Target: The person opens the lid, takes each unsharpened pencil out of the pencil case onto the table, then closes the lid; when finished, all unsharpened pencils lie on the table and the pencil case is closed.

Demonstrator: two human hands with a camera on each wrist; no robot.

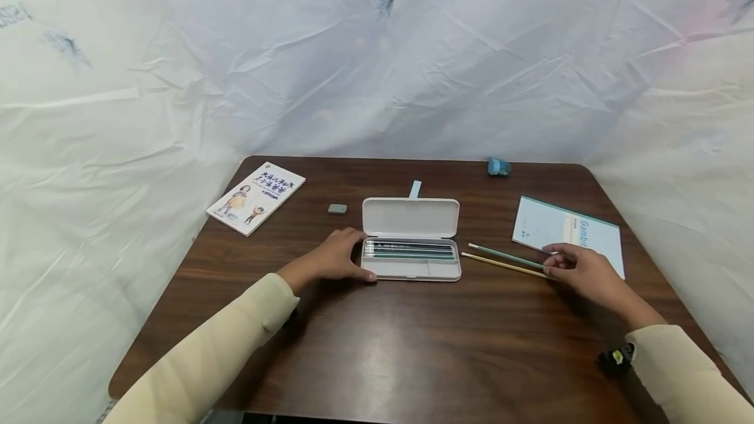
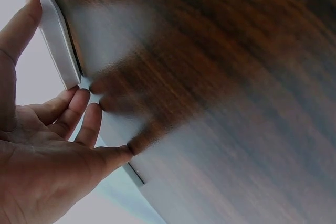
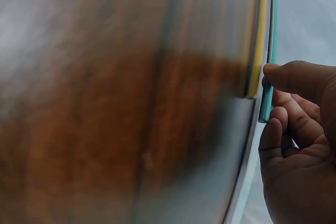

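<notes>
A white pencil case (image 1: 412, 268) lies on the table with its lid raised, and several dark and green pencils (image 1: 409, 250) rest in its back compartment. At the case's left end my left hand (image 1: 337, 255) holds it, thumb at the front corner and fingers towards the back; the left wrist view shows the thumb on the case's edge (image 2: 59, 40). To the right of the case, my right hand (image 1: 580, 270) pinches a green pencil (image 1: 506, 255) near its end. Beside that one, slightly nearer me, a yellow pencil (image 1: 501, 263) lies on the table.
A pale blue notebook (image 1: 530, 221) lies partly under my right hand. On the left is a white illustrated book (image 1: 256, 198). A grey-blue eraser (image 1: 338, 209) sits behind my left hand, and a small blue object (image 1: 498, 167) stands near the table's (image 1: 377, 345) back edge.
</notes>
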